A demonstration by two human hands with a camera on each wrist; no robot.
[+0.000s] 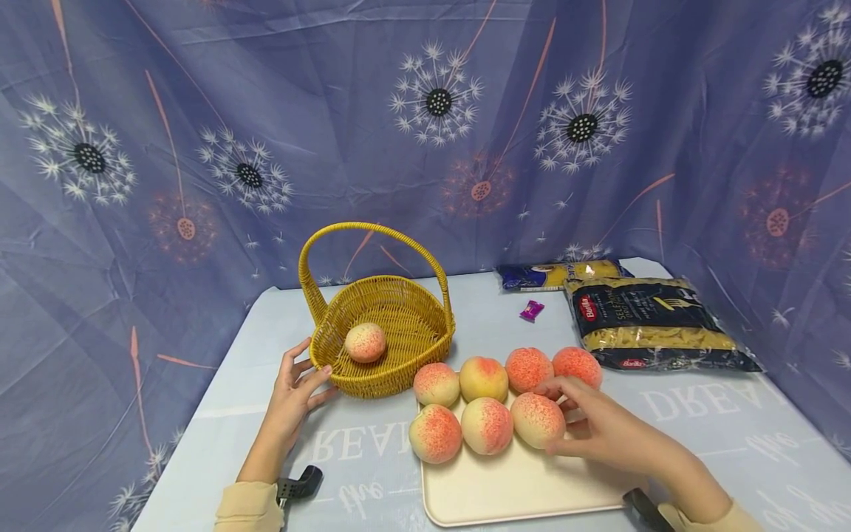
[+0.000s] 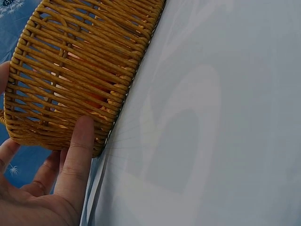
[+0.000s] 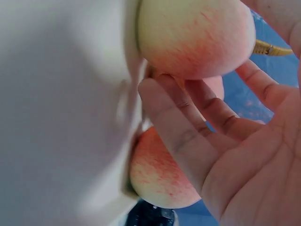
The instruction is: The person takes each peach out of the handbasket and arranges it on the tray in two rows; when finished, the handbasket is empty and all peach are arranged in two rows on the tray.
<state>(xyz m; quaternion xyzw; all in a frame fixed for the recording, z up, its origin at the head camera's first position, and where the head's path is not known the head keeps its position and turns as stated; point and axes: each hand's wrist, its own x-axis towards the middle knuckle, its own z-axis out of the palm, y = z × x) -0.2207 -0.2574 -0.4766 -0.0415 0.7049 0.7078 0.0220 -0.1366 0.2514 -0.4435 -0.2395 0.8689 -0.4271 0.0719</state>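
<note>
My left hand holds the left end of a yellow wicker basket, its thumb at the rim and a finger pressed on the woven wall. One pale, red-flecked peach lies inside the basket, below its tall arched handle. My right hand grips the front-right peach on a cream tray, thumb on one side and fingers on the other. Beside it, another front-row peach stands close. More peaches fill the tray's back half in two rows.
Behind the tray lie a small purple wrapped candy, a dark bag of pasta and a blue-and-yellow pasta pack. A blue dandelion-print curtain hangs along the table's back edge. The light cloth carries printed lettering.
</note>
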